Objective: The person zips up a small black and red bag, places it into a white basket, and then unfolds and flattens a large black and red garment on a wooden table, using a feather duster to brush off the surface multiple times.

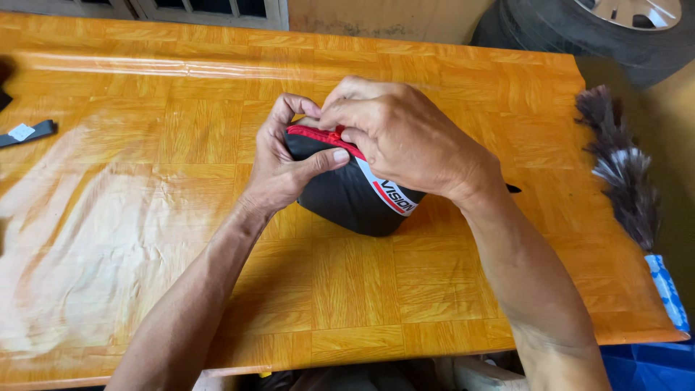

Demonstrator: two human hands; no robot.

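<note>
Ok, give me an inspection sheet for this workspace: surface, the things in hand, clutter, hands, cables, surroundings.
Surface: table under a glossy orange wood-pattern cover, wrinkled, with glare at the left.
Things in hand: black pouch with a red zip edge and a white and red stripe, resting on the table.
Clutter: dark strap with a white tag at the left edge; feather duster lying along the right edge.
Hands: left hand grips the pouch's left end, thumb across it; right hand pinches at the red zip edge from above.
Cables: nothing seen.
Surroundings: tyre behind the table at top right; blue bin at bottom right.
</note>
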